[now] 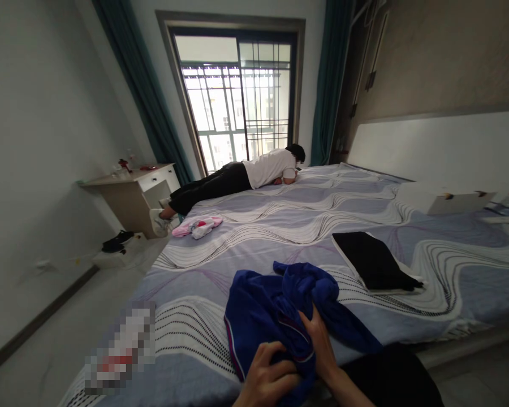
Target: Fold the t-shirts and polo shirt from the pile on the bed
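A crumpled blue garment (263, 305) with white and maroon piping lies on the bed near its front edge. My left hand (272, 373) has its fingers curled onto the lower part of the cloth. Just to the right, my right hand (320, 342) grips a fold of the same garment, with part of its fingers hidden by the fabric. One blue length, perhaps a sleeve or leg, trails off to the right. Farther right lies a flat, folded black garment (369, 260) on something white, touched by neither hand.
The bed (275, 223) has a wavy-patterned sheet. A person (267, 169) lies face down across its far side. A pink and white cloth (197, 227) is near the left edge. White boxes (445, 198) stand by the headboard. A small desk (127, 181) stands at left.
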`<state>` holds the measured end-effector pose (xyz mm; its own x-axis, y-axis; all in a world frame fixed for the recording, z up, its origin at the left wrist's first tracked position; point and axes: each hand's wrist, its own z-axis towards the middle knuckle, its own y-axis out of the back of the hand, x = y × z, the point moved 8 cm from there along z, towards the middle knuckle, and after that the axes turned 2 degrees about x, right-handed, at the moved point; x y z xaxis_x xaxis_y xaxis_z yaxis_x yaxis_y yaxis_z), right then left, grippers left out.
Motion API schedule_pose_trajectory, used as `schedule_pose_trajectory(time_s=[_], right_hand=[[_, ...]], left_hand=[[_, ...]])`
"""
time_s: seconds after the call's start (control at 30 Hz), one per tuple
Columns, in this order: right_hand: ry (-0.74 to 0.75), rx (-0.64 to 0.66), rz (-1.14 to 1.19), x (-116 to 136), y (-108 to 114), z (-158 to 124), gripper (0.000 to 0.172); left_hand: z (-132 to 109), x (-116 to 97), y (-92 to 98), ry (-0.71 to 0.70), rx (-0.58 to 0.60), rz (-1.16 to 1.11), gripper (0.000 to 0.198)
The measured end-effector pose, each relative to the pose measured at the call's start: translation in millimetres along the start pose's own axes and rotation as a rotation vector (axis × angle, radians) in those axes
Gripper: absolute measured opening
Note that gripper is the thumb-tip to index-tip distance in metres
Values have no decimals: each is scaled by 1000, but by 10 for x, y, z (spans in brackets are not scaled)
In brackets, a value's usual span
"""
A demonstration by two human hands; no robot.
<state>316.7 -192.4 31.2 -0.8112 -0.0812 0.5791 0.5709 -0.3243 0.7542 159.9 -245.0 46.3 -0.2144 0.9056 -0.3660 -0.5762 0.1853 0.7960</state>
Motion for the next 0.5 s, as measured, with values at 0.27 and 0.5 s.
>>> schedule_pose_trajectory(time_s=[0.27,0.5], right_hand=[[141,-215,106,-119,637,256,16],[164,309,-55,-67,132,761,80]], left_hand=[[-610,970,992,846,-716,-117,24],[-728,1288,975,829,-411,64,48]])
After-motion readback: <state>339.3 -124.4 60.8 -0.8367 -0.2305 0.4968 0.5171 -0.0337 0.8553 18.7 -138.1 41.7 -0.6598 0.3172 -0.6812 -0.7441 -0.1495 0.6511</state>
